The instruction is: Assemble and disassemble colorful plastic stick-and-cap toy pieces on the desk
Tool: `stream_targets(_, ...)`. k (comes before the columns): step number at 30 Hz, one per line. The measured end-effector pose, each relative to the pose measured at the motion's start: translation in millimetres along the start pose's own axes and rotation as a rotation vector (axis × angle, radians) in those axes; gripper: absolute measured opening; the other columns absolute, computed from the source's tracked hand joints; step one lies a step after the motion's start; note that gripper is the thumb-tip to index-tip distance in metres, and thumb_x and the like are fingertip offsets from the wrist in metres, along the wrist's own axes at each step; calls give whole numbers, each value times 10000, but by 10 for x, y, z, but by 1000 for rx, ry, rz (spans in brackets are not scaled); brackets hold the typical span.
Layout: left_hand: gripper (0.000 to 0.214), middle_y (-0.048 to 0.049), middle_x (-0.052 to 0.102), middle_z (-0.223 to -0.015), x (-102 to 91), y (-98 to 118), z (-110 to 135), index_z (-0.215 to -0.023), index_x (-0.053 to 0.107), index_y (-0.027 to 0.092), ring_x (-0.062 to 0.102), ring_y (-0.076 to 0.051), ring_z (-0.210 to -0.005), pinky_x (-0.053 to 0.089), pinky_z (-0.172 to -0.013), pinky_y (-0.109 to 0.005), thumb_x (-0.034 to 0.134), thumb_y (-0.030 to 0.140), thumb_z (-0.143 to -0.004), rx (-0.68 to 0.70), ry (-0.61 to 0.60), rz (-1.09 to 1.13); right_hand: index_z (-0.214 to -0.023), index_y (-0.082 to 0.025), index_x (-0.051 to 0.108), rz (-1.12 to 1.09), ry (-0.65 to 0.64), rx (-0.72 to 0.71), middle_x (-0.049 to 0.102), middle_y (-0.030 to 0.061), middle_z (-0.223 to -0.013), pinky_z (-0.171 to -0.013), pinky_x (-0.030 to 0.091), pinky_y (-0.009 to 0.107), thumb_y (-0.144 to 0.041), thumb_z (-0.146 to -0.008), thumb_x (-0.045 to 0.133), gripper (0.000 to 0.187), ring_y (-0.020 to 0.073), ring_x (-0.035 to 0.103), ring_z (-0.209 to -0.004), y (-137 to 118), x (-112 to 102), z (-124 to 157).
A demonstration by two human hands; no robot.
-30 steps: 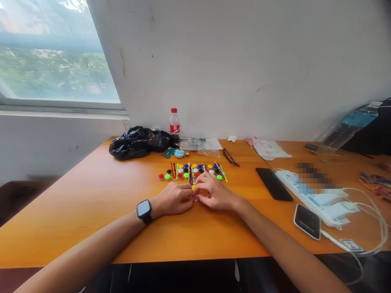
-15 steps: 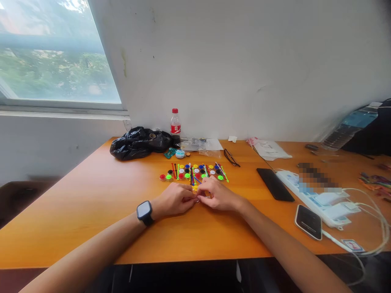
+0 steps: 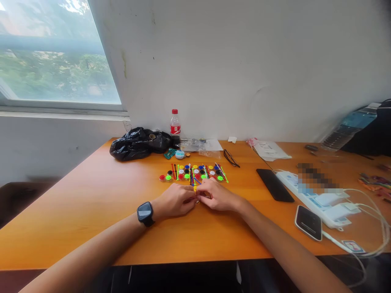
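Yellow piece (image 3: pixel 195 189): seen between the two hands, in the middle of the bench (image 3: pixel 61 215), in from its near edge; largely covered, so neither its pointing direction nor its long axis can be told.
Left hand (image 3: pixel 177 199): rested low on the wood, fingers curled nearly closed, tips brought against the right hand's; what is gripped is hidden and cannot be told.
Right hand (image 3: pixel 216 195): bent inward, thumb and forefinger almost met beside the yellow piece; whether it is gripped cannot be told.
Reason for the pose: both hands are probably braced on the wood so that something small can be steadied.
Coloured discs (image 3: pixel 168 178): set out in rows just beyond the hands, presumably for easy reach and sorting.
Arrow-tipped sticks (image 3: pixel 178 172): laid between the discs, most with long axes run roughly from near edge to far edge.
Black bag (image 3: pixel 137 144): left crumpled near the far left corner.
Bottle (image 3: pixel 175 129): stood upright by the far edge, beside the bag.
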State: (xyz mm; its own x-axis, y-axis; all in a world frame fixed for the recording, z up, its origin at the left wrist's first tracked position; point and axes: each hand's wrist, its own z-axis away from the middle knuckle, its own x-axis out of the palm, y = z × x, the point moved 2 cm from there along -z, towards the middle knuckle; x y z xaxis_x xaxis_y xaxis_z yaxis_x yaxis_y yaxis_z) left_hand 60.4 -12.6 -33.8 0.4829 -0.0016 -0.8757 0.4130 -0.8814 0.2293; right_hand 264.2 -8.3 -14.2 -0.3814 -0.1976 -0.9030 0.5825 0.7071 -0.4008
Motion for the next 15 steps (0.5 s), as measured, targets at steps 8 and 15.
stream_targets(8,182,-22,682,-798,-17,4,-9,-790,630,192,581,-131,-638,326,-582,-305,563,183,-959,15,-32,-31,-743,-191,555,-12,-34,-4,536,3,-707,-767,303,336,-127,-929,585,199,194,500,-806,-66,-23,-10)
stream_targets(15,151,-28,681,-799,-36,30,-31,-809,632,194,571,-135,-626,327,-573,-308,560,188,-942,2,-58,-42,-748,-193,564,-4,-56,7,574,-2,-689,-808,290,352,-152,-946,582,203,202,514,-826,-33,-21,-13)
